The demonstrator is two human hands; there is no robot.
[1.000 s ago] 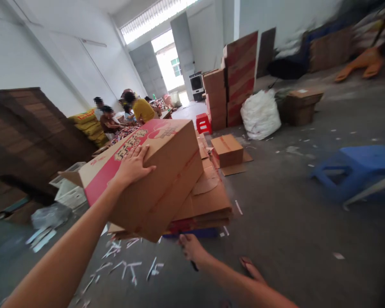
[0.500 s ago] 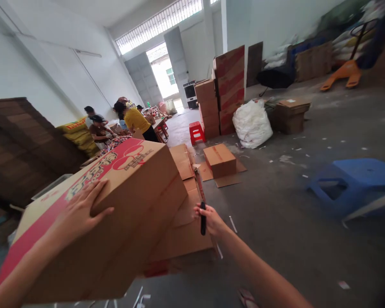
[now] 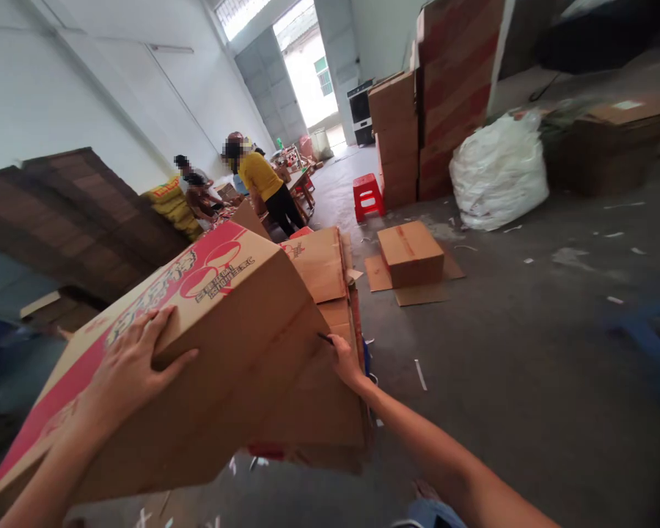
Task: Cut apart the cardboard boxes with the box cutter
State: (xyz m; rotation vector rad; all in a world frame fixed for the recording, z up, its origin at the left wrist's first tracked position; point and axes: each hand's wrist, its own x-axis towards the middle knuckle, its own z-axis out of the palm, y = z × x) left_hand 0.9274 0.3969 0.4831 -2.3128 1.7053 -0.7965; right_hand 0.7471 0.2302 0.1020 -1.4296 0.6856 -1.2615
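Left fingers [image 3: 161, 328] spread on carton [image 3: 214, 389]; right fingers [image 3: 339, 347] closed.

My left hand [image 3: 135, 363] lies on the carton [image 3: 214, 374] before me; my right hand [image 3: 346, 361], holding a tool [image 3: 325, 338], is by its right edge. Flattened cardboard [image 3: 322, 260] extends from under the carton to its right. Farther right, a box [image 3: 410, 253] sits on the floor [image 3: 489, 367]; behind it stands a stool [image 3: 368, 196], left of stacked cartons [image 3: 393, 139].
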